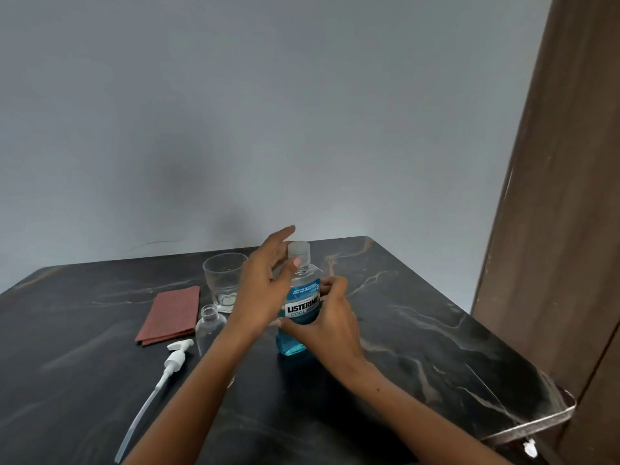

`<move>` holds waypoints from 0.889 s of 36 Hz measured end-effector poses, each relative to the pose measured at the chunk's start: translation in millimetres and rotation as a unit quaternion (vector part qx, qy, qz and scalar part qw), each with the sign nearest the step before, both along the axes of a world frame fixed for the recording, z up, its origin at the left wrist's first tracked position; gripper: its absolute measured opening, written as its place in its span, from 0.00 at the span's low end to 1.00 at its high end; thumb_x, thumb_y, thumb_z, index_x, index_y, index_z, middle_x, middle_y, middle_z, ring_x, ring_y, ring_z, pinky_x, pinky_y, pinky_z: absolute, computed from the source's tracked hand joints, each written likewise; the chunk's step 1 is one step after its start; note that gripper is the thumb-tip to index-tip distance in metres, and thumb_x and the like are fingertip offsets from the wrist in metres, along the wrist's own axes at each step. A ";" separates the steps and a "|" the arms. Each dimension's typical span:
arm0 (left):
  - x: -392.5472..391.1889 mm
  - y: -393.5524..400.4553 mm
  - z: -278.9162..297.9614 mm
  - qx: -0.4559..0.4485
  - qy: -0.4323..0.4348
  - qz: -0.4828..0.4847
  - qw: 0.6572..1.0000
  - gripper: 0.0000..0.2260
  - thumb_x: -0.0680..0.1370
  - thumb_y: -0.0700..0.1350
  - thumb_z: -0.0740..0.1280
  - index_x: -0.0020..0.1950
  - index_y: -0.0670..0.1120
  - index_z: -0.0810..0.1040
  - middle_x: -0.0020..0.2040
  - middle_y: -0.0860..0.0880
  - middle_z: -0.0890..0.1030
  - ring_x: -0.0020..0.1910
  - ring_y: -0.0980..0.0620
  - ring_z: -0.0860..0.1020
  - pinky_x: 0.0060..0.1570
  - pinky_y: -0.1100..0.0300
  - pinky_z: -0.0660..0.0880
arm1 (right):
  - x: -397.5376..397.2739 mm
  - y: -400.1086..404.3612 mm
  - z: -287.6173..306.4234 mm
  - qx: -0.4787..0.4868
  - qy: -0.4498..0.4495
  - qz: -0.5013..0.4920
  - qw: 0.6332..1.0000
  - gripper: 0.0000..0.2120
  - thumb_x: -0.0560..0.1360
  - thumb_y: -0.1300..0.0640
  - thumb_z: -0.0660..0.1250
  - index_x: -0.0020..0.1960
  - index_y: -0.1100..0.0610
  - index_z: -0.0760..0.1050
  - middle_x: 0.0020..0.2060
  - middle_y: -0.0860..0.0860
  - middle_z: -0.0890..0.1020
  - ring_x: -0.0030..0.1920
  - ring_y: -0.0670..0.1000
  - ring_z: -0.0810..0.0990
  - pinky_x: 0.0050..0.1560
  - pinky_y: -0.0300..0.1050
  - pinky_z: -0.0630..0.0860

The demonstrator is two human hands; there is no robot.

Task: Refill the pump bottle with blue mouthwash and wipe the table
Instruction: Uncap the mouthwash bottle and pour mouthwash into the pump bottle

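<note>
A mouthwash bottle (299, 310) holding blue liquid stands upright mid-table, its clear cap (299, 251) on. My right hand (330, 318) is wrapped around the bottle's body from the right. My left hand (268, 280) is beside the cap with the fingers spread and the thumb tip against the neck just below the cap. To the left, the small clear pump bottle (208, 327) stands empty with its neck uncovered, partly hidden behind my left forearm. Its white pump head with a long tube (167, 367) lies on the table in front of it.
A folded reddish cloth (169, 313) lies left of the pump bottle. An empty drinking glass (222, 280) stands behind it. The dark marble table (419, 330) ends at a rounded corner on the right, close to a brown wooden panel (553, 229). A grey wall is behind.
</note>
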State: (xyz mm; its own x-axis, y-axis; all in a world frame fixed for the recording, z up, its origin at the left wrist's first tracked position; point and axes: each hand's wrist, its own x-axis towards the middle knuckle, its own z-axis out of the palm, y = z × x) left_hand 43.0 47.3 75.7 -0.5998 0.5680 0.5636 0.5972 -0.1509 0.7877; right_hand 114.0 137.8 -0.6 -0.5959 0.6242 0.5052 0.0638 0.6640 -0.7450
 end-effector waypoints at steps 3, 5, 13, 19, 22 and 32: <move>0.3 -1.3 0.6 0.009 0.004 0.000 1.000 0.17 0.76 0.39 0.67 0.63 0.52 0.74 0.60 0.51 0.79 0.60 0.57 0.77 0.61 0.56 0.74 | 3.3 -0.7 -0.4 -0.002 -0.002 0.002 1.000 0.38 0.57 0.43 0.78 0.57 0.46 0.58 0.50 0.40 0.74 0.53 0.44 0.79 0.49 0.40 0.80; 0.0 -1.2 0.5 0.023 0.003 0.013 1.000 0.15 0.74 0.40 0.70 0.59 0.52 0.77 0.57 0.51 0.81 0.55 0.58 0.79 0.58 0.58 0.76 | 4.6 -2.6 -0.2 0.004 -0.001 -0.001 1.000 0.38 0.57 0.42 0.78 0.57 0.47 0.58 0.50 0.41 0.75 0.52 0.44 0.79 0.49 0.40 0.80; -2.6 -3.5 6.7 -0.043 0.043 0.053 0.997 0.17 0.74 0.50 0.70 0.62 0.55 0.75 0.60 0.58 0.75 0.57 0.61 0.73 0.54 0.66 0.71 | 6.4 -15.9 -0.7 0.028 -0.003 -0.017 0.999 0.37 0.60 0.41 0.77 0.55 0.43 0.55 0.55 0.45 0.77 0.54 0.43 0.78 0.45 0.30 0.76; 0.1 -13.3 11.6 -0.021 0.026 0.004 0.999 0.14 0.77 0.36 0.63 0.60 0.51 0.75 0.58 0.50 0.80 0.58 0.53 0.78 0.58 0.56 0.76 | 7.8 -20.5 -0.4 0.034 -0.004 -0.031 0.999 0.37 0.59 0.39 0.77 0.56 0.46 0.57 0.54 0.46 0.77 0.53 0.45 0.78 0.49 0.37 0.79; -1.5 -13.8 13.5 0.000 0.026 0.025 0.999 0.12 0.74 0.40 0.70 0.56 0.48 0.76 0.52 0.51 0.81 0.53 0.55 0.80 0.54 0.60 0.77 | 8.3 -21.1 0.9 0.032 -0.010 -0.035 0.999 0.37 0.59 0.39 0.77 0.55 0.46 0.56 0.54 0.46 0.77 0.52 0.44 0.78 0.46 0.33 0.76; 13.6 -10.0 23.1 0.082 0.089 0.139 0.983 0.13 0.73 0.47 0.71 0.57 0.48 0.77 0.55 0.51 0.81 0.49 0.61 0.77 0.46 0.71 0.73 | 6.4 -21.7 -0.5 0.021 -0.014 -0.029 0.999 0.37 0.59 0.38 0.77 0.56 0.45 0.56 0.55 0.46 0.76 0.55 0.44 0.77 0.45 0.28 0.72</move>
